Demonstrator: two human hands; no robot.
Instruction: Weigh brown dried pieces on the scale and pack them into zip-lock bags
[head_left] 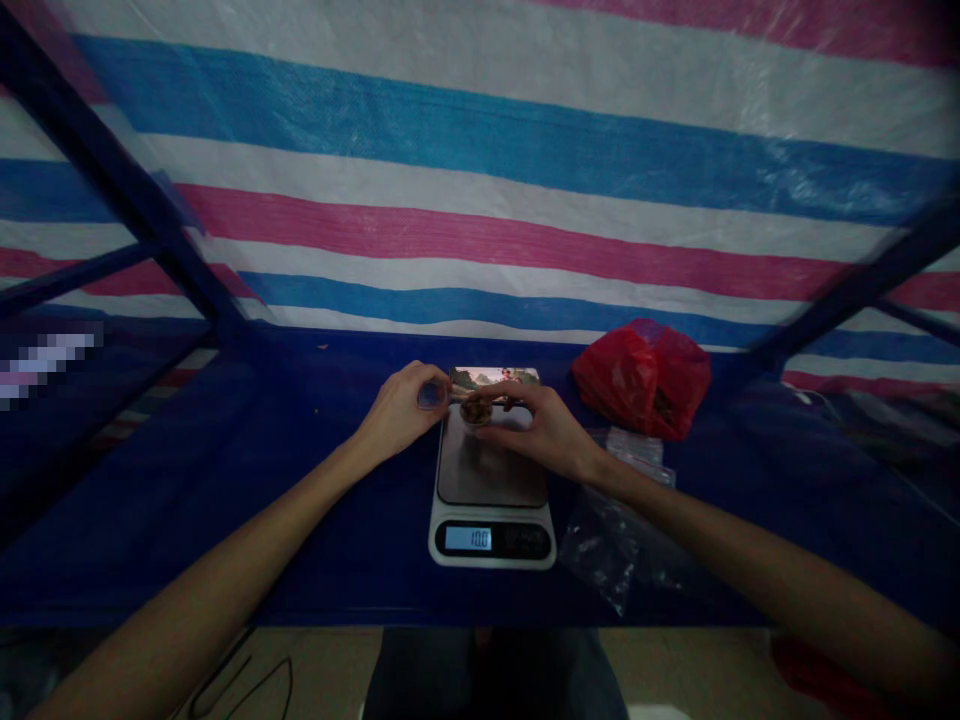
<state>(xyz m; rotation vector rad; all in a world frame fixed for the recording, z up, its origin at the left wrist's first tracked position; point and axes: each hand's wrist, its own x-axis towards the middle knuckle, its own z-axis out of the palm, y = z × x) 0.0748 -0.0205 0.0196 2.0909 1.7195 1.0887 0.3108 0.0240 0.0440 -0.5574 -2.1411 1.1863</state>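
My left hand (405,405) is closed round a small clear round container (433,395), tipped so that its round end faces me. Just to its right, my right hand (544,430) holds a small round cup with brown pieces (476,410) between thumb and fingers. That cup is over the far part of the steel plate of a white kitchen scale (491,470); whether it touches the plate I cannot tell. The scale's lit display (469,539) reads 10.0. Behind the scale, a phone (491,380) with a bright picture on its screen is partly covered by my right fingers.
A red plastic bag (643,380) with something inside lies at the back right of the blue table (322,540). Clear zip bags (611,540) lie under my right forearm. Dark blue frame bars (161,250) stand at both sides, with striped sheeting (465,240) behind.
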